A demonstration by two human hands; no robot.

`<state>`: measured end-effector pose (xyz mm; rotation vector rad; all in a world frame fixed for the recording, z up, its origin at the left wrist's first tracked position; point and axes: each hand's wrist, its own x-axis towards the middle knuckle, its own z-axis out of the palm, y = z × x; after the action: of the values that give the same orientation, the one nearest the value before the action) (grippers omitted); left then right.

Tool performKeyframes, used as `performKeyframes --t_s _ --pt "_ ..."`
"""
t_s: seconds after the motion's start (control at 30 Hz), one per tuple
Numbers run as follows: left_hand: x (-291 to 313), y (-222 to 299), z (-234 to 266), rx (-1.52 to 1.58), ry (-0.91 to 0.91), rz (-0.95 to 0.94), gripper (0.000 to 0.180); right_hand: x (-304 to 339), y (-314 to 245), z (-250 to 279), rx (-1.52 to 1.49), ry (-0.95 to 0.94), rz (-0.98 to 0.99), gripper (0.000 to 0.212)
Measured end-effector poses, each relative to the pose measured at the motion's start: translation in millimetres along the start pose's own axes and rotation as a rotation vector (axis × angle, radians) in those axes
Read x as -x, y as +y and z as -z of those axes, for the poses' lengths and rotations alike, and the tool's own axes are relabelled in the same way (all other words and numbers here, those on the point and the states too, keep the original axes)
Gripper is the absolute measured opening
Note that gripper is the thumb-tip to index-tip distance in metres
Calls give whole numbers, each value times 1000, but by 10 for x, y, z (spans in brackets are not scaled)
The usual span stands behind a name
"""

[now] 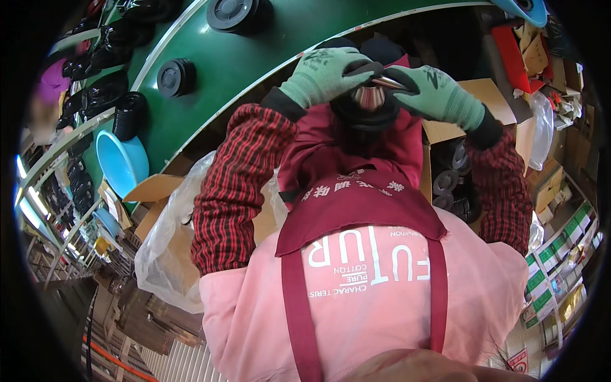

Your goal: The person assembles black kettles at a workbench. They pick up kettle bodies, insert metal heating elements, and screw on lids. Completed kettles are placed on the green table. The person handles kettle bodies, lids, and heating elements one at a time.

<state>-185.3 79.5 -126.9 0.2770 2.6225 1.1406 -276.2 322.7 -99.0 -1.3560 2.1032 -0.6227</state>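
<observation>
Both of my hands wear green gloves with dark fingers and meet at the far middle, above my lap. Between them is a shiny silver metal piece (368, 98) with a curved, reflective side. My left hand (324, 73) pinches it from the left, fingers curled at its top. My right hand (436, 95) grips its right edge, thumb and fingers closed. Directly under the metal piece sits a black round part (366, 121); whether the two are joined I cannot tell. The gloves hide much of the metal piece's upper edge.
A green conveyor belt (210, 83) carries black round parts (176, 77) beyond my left arm. A blue basin (122, 164) stands at the left. Beside my right arm, an open cardboard box (487, 95) holds several black round parts. A plastic-lined box (172, 235) is at my left.
</observation>
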Motion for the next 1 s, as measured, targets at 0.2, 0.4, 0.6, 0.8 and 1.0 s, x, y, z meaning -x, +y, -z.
performKeyframes --t_s 0.2,0.4,0.6,0.8,1.0 --pt "56 219 -251 -266 130 78 34 19 208 -200 9 7 -69 36" --pt "28 79 -146 -225 0 14 32 -109 201 -77 -832 341 -49 38" --pt "-12 -447 -324 -457 61 -451 35 21 -261 -279 -1179 -7 100 29" --pt "-619 -286 -889 713 187 -118 42 -550 -1133 -692 -878 283 488 21" --pt "-473 -462 -910 308 779 343 52 -692 89 -715 50 704 -122 34"
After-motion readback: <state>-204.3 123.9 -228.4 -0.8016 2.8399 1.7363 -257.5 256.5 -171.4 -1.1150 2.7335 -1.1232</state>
